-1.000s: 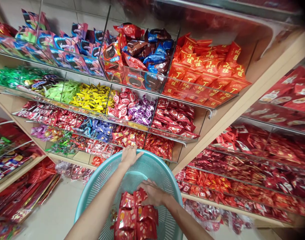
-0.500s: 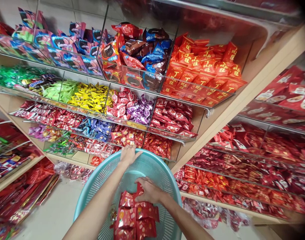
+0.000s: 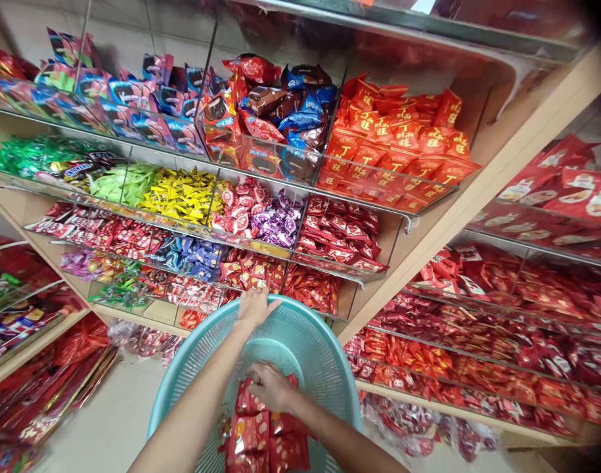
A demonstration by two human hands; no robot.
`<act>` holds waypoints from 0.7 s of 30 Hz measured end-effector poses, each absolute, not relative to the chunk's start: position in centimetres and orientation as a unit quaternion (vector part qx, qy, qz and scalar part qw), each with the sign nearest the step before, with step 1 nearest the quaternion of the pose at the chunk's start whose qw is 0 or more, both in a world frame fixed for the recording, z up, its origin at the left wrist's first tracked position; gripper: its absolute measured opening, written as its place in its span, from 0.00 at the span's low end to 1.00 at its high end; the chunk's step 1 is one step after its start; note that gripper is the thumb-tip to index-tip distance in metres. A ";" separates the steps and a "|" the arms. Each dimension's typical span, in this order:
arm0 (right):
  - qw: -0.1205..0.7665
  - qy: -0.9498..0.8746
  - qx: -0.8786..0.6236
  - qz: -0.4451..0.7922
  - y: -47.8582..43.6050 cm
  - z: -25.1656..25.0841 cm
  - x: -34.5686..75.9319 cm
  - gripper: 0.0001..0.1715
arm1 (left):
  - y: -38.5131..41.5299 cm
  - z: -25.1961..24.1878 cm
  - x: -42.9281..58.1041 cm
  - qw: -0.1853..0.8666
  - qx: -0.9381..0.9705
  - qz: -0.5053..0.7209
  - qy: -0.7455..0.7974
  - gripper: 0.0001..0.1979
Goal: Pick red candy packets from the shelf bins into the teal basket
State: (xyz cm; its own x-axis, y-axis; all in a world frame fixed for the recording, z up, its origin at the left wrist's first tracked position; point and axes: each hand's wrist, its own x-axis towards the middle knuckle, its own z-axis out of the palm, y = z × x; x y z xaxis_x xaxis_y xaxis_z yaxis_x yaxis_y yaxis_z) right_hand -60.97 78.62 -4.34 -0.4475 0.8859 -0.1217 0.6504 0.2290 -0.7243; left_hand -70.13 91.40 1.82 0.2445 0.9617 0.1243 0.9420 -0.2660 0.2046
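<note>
You stand in what reads as a sweet shop. Wooden shelving (image 3: 470, 197) before you displays wrapped sweets (image 3: 182, 194) in bulk, sorted by kind behind clear panels (image 3: 386, 180). To your right, a second unit (image 3: 443, 410) carries tiers of red packets (image 3: 413, 351).

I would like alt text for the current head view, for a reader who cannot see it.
A person's left hand rests on the far rim of a teal mesh basket, while the right hand reaches inside, onto shiny red packets. Beyond the basket, a wooden shelf unit holds rows of brightly wrapped snacks.
</note>
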 end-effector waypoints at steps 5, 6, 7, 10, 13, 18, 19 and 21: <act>0.211 -0.711 -0.540 0.399 78.5 -5.4 -61.7 0.12 | 91.4 1.8 -70.2 0.047 0.787 0.112 0.605 0.32; 0.210 -0.711 -0.534 0.406 78.4 -5.2 -61.8 0.12 | 91.4 1.8 -70.2 0.048 0.786 0.113 0.606 0.32; 0.205 -0.720 -0.524 0.407 78.4 -5.0 -61.8 0.11 | 91.4 1.7 -70.2 0.048 0.786 0.113 0.605 0.32; 0.192 -0.768 -0.496 0.357 78.7 -3.9 -61.5 0.10 | 91.4 1.7 -70.2 0.046 0.786 0.116 0.605 0.32; 0.162 -0.806 -0.469 0.321 79.5 -2.9 -60.6 0.16 | 91.5 1.7 -70.2 0.044 0.786 0.114 0.606 0.31; 0.035 -0.816 -0.386 0.430 79.6 -2.3 -59.2 0.30 | 91.4 1.7 -70.2 0.043 0.786 0.114 0.606 0.31; 0.027 -0.808 -0.383 0.447 79.6 -2.1 -58.9 0.32 | 91.4 1.7 -70.2 0.043 0.786 0.114 0.606 0.31; 0.030 -0.801 -0.397 0.448 79.5 -1.8 -58.1 0.34 | 91.4 1.7 -70.2 0.041 0.787 0.115 0.604 0.31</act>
State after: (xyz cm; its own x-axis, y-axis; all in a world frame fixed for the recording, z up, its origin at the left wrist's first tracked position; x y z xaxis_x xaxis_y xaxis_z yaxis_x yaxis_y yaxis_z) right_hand -58.13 79.52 -1.81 -0.6832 0.6624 -0.3074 0.6087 0.2840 -0.7409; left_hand -70.20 91.43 1.66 0.2431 0.9609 0.1322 0.9422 -0.2664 0.2034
